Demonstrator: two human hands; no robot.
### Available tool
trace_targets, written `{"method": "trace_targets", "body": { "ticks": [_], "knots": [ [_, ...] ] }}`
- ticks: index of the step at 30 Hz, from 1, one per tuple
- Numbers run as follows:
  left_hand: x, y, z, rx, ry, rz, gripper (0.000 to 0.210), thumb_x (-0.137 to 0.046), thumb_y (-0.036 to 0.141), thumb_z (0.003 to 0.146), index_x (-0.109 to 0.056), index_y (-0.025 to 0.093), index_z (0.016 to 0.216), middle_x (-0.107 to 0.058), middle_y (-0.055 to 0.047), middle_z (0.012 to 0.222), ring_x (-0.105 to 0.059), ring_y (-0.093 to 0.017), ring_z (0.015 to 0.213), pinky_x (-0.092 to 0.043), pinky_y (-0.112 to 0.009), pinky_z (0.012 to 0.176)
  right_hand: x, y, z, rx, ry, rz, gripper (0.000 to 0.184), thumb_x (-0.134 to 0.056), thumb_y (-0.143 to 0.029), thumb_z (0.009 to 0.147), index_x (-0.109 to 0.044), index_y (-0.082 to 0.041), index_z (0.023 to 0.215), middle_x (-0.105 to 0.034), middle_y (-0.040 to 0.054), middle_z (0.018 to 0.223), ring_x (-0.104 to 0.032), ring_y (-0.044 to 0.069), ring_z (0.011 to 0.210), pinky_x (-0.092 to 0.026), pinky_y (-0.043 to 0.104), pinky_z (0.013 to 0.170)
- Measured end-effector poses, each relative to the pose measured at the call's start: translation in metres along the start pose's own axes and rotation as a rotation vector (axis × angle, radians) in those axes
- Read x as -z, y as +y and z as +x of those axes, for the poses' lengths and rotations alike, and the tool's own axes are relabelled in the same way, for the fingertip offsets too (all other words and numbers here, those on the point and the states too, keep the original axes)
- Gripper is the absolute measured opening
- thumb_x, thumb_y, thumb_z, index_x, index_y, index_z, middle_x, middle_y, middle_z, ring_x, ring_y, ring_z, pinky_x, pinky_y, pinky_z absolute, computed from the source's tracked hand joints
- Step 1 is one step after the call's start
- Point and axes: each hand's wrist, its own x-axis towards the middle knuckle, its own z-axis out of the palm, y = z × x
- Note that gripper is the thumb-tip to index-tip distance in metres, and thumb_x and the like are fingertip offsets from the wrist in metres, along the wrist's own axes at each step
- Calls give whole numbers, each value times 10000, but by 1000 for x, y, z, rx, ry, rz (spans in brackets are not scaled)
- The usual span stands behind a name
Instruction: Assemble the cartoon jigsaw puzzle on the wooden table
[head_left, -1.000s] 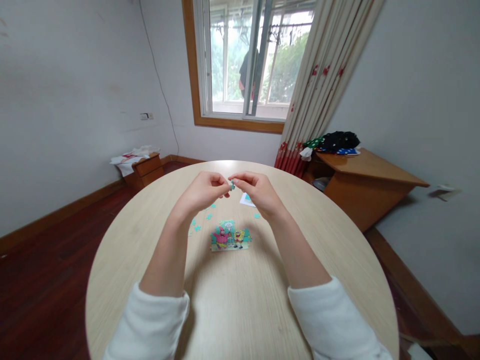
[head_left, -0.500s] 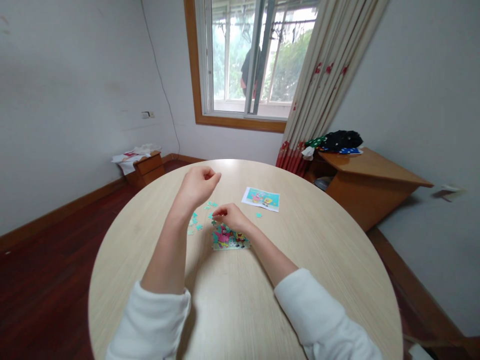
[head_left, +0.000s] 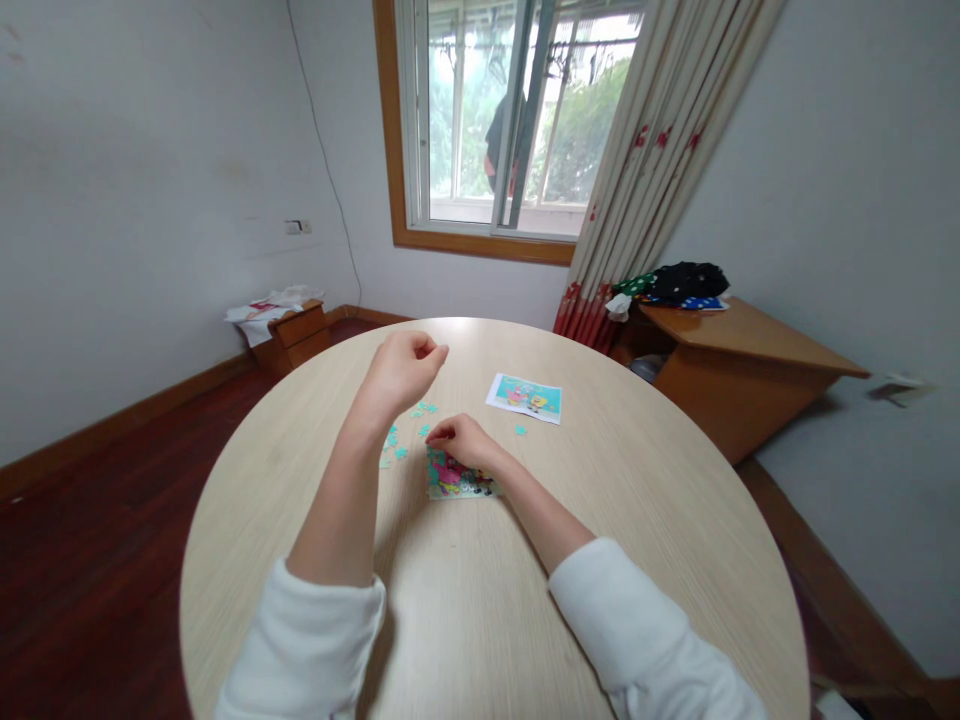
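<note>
A partly covered jigsaw puzzle (head_left: pixel 450 482) with pink and yellow cartoon figures on teal lies on the round table. My right hand (head_left: pixel 466 440) reaches over its upper part, with the fingers closed on a puzzle piece at the upper left corner; the piece is mostly hidden by the fingertips. My left hand (head_left: pixel 409 368) is raised above the table, farther back and to the left, fingers curled closed against the thumb. Whatever it may hold is hidden. Several loose teal puzzle pieces (head_left: pixel 400 453) lie left of the puzzle, some partly behind my left wrist.
A printed reference picture (head_left: pixel 526 398) lies behind the puzzle to the right, with one loose piece (head_left: pixel 520 430) in front of it. The round table (head_left: pixel 637 500) has a curved edge. A wooden desk (head_left: pixel 750 340) holding clothes stands at the right, beside a curtain (head_left: pixel 637 150).
My right hand has shifted slightly down toward the puzzle, and its fingertips now sit lower at the upper left corner. The left hand stays raised and closed; the view has moved slightly.
</note>
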Motion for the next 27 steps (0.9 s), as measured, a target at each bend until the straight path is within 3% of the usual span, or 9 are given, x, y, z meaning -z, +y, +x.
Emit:
{"method": "trace_targets", "body": {
  "ticks": [27],
  "knots": [
    [-2, 0, 0, -31, -39, 48, 264, -494, 311, 756, -516, 158, 542, -449, 16, 481, -363, -101, 473, -245, -253, 480, 2, 0, -1, 25, -18, -139, 191, -548, -106, 748, -726, -104, 818, -700, 53, 738, -600, 123, 663, -435, 200, 617]
  ]
}}
